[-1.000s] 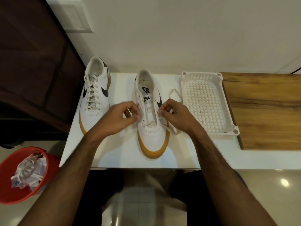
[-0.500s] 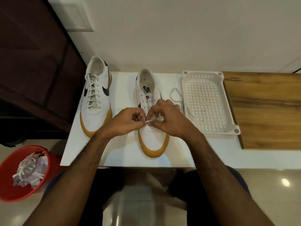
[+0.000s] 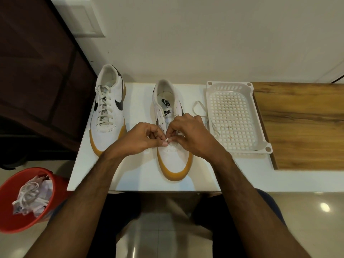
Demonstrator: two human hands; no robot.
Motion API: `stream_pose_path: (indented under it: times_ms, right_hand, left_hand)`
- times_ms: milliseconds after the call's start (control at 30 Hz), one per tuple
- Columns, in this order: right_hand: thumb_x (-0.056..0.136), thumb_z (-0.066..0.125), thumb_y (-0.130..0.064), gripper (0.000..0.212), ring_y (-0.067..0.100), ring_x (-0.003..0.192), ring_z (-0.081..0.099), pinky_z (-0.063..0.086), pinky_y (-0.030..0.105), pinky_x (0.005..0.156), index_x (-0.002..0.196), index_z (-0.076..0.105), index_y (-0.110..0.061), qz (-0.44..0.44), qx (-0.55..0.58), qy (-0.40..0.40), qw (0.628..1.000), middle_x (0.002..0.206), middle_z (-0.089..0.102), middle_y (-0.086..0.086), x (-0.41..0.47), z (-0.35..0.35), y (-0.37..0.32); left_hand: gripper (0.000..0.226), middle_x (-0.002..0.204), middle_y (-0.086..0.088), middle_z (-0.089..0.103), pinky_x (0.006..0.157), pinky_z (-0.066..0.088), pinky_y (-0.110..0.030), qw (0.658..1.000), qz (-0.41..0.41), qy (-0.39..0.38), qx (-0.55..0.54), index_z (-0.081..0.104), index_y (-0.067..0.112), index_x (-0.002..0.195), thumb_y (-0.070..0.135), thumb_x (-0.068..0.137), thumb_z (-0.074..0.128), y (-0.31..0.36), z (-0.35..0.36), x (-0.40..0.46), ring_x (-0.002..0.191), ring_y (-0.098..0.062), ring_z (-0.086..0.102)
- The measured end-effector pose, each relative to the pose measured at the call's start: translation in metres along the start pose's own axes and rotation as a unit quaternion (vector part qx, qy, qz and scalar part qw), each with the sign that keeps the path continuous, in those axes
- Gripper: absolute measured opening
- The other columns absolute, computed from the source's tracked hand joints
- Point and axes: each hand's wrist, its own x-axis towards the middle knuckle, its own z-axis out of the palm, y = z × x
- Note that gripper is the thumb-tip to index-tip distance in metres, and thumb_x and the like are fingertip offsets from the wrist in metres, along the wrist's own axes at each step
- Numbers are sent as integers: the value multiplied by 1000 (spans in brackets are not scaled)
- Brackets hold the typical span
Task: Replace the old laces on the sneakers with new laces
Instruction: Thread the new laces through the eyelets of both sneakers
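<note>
Two white sneakers with gum soles stand on a white table (image 3: 141,175). The left sneaker (image 3: 108,110) is fully laced. The middle sneaker (image 3: 173,157) has mostly bare eyelets. Over its lowest eyelets my left hand (image 3: 137,140) and my right hand (image 3: 191,135) meet, and both pinch a white lace end (image 3: 168,140) between fingertips. The rest of that lace (image 3: 200,110) trails right from under my right hand toward the basket.
A white perforated plastic basket (image 3: 260,116) sits right of the middle sneaker, partly on a wooden surface (image 3: 301,123). A red bucket (image 3: 28,200) holding old laces and paper stands on the floor at lower left. A dark cabinet is at far left.
Both hands moved inward from the shoe's two sides to meet over the lower eyelets. The loose lace at the right shifted a little toward the basket.
</note>
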Motion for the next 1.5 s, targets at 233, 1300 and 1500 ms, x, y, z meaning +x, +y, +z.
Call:
stream_pose_path:
  times_ms: [233,1300,1500]
  right_hand:
    - [85,78,-22,16,8,95,45,25,33,85,97,68,-29,17,4,17,1000,91,60,-17,-1,-4,4]
    - [85,77,-12,25,9,113,50,41,33,100,102,70,-28,126,127,75,981,116,48,-10,-12,-21,21]
    - [86,75,-39,11,12,102,55,39,40,96,86,69,-29,138,40,7,990,102,60,-12,-21,-28,19]
  left_hand:
    - [8,80,3,72,71,48,-21,1000,-15,-10,-21,75,13,89,11,83,81,0,0,-1,77,-14,61]
    - [15,74,10,65,63,44,-13,991,20,5,130,70,23,82,9,84,76,11,8,-8,68,-1,55]
    - [10,76,4,68,63,44,-15,990,32,-2,140,62,21,90,14,93,68,6,6,-9,69,-7,59]
